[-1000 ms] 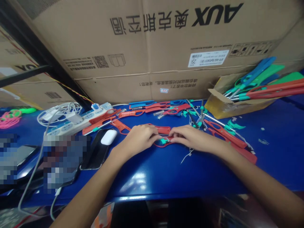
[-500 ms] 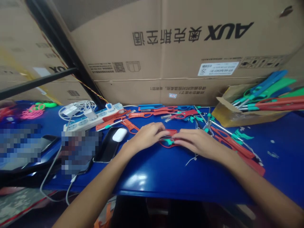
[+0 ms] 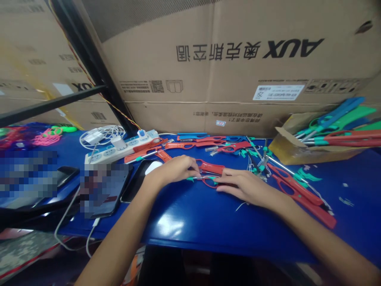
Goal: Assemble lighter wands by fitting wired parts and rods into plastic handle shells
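Both my hands rest on the blue table (image 3: 190,222) around a red plastic handle part (image 3: 210,170) with a thin metal rod and a small teal piece. My left hand (image 3: 175,169) pinches the rod's end at the part's left side. My right hand (image 3: 241,186) lies over the part's right side, fingers close together and pressing down on it. Several more red and blue handle parts (image 3: 205,142) lie in a row just behind my hands.
A large AUX cardboard box (image 3: 226,67) walls off the back. A small open carton (image 3: 300,147) with long tools sits at right. Red handles (image 3: 297,192) lie right of my hand. A power strip (image 3: 119,149), white earbud case (image 3: 153,167) and phone (image 3: 137,184) sit left.
The view has swung left and down a little. My hands have drawn slightly apart, exposing more of the red part, with the left hand now pinching the rod's end.
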Action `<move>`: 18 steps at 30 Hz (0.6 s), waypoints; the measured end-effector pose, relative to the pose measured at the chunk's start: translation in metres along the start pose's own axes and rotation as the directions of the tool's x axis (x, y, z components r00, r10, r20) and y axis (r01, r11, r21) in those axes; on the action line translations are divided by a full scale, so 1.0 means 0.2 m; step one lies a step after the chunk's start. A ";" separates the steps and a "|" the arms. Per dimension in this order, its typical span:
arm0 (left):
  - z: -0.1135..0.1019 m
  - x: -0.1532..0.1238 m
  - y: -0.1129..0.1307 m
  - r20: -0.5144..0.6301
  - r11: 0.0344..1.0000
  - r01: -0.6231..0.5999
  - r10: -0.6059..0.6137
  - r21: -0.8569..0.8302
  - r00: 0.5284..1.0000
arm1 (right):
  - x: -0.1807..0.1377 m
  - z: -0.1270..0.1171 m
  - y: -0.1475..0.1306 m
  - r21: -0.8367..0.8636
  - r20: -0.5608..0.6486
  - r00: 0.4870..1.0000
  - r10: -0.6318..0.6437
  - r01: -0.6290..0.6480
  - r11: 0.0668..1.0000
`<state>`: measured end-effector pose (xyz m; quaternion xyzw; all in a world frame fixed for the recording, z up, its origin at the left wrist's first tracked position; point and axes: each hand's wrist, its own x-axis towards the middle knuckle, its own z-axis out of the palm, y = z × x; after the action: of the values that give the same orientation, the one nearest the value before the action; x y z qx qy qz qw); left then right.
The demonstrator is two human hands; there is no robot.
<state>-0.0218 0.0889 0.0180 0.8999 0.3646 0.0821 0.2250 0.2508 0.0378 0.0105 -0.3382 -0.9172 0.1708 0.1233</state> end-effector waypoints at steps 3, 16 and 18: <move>0.00 0.00 0.01 0.020 0.999 0.016 -0.016 -0.029 1.000 | 0.00 -0.02 -0.01 0.069 0.012 1.000 -0.004 0.003 0.998; 0.01 -0.03 0.03 0.111 0.988 0.037 -0.020 -0.147 0.994 | -0.02 -0.05 -0.02 0.067 -0.021 0.999 -0.039 0.041 0.997; 0.02 -0.03 0.03 0.108 0.987 0.034 -0.017 -0.154 0.994 | -0.01 -0.04 -0.01 0.039 -0.004 0.999 -0.039 0.040 0.998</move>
<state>-0.0215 0.0807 0.0174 0.8780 0.3559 0.0593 0.3147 0.2545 0.0362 0.0187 -0.3178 -0.9200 0.1858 0.1347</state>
